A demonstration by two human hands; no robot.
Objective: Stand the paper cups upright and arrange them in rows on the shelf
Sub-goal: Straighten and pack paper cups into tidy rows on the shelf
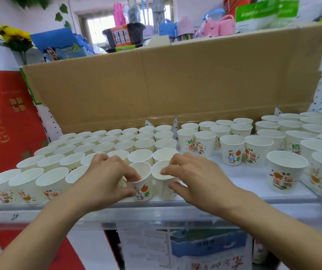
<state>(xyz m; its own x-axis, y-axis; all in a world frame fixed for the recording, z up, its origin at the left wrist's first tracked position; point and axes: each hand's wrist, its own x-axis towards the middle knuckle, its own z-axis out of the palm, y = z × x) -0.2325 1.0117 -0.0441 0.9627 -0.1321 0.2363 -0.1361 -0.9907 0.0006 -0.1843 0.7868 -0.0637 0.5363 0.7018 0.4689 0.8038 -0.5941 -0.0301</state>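
Several white paper cups with coloured print stand upright in tight rows (pixel 105 147) on the left half of the white shelf (pixel 244 182). My left hand (pixel 105 178) grips one printed cup (pixel 144 184) at the front edge, thumb on its side and fingers over the rim. Right beside it, my right hand (pixel 193 178) holds a second cup (pixel 161 180), fingertips inside its rim. The two cups stand upright and almost touch. More cups (pixel 232 149) stand loosely spaced on the right half.
A flattened cardboard box (pixel 166 84) leans against the back of the shelf. A red box (pixel 6 121) stands at the left. A big cup (pixel 286 172) sits near the front right. Plastic goods crowd the upper shelf.
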